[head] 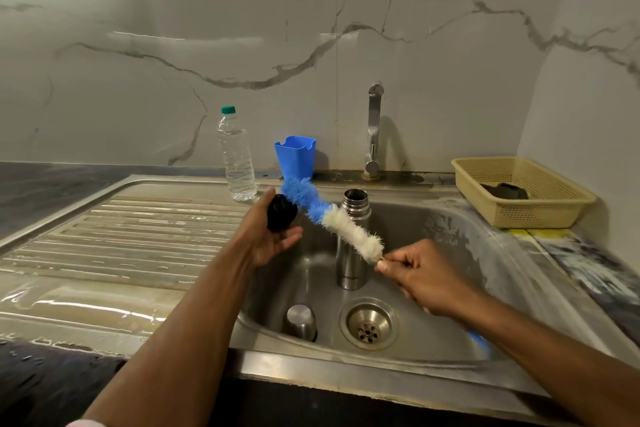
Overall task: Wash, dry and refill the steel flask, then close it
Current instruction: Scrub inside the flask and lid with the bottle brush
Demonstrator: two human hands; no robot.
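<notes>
The steel flask [351, 253] stands upright and uncapped in the sink basin [450, 288]. Its steel cup lid [300, 322] sits upside down on the basin floor, left of the drain [369, 323]. My left hand [268, 236] holds the flask's black inner stopper [281, 217] above the basin's left edge. My right hand [426, 279] grips the handle of a bottle brush [332, 218] with blue and white bristles. The brush slants up to the left, in front of the flask's neck, its blue tip beside the stopper.
A tap [374, 128] rises behind the basin. A blue plastic holder [296, 156] and a clear water bottle with a green cap [237, 156] stand at the back. A yellow basket [519, 191] holding a dark cloth sits at the right. The wet steel drainboard [121, 236] stretches left.
</notes>
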